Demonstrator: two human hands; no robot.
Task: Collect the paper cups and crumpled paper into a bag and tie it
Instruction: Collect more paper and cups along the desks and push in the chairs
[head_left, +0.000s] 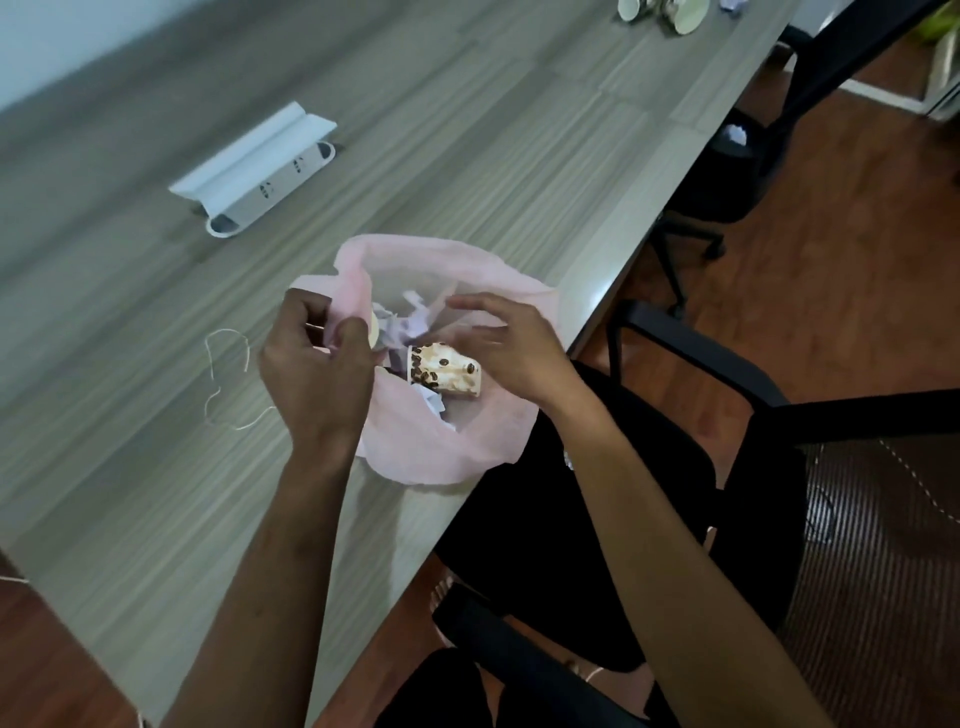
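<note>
At the near right edge of the grey wood-grain table (467, 130) sits a thin pink bag (441, 447), mouth spread wide open. Inside it there's a paper cup (447, 371) with a coffee-bean print lying on its side, plus a bunch of crumpled paper (410, 325) around and under it. The left hand (317, 374) is pinching the bag's left rim, fingers closed on the plastic. The right hand (509, 348) hovers over the right side of the opening with fingers spread and loose, not really gripping anything as far as I can see; it's a bit blurry.

A length of pale string (218, 379) lies curled on the table just left of the left hand. Further back on the left there's a white flip-up power socket box (260, 171). Way off at the far end are more cups (670, 13) and another paper wad (732, 5). Black office chairs (701, 374) stand on the right, over a reddish wooden floor (857, 234).
</note>
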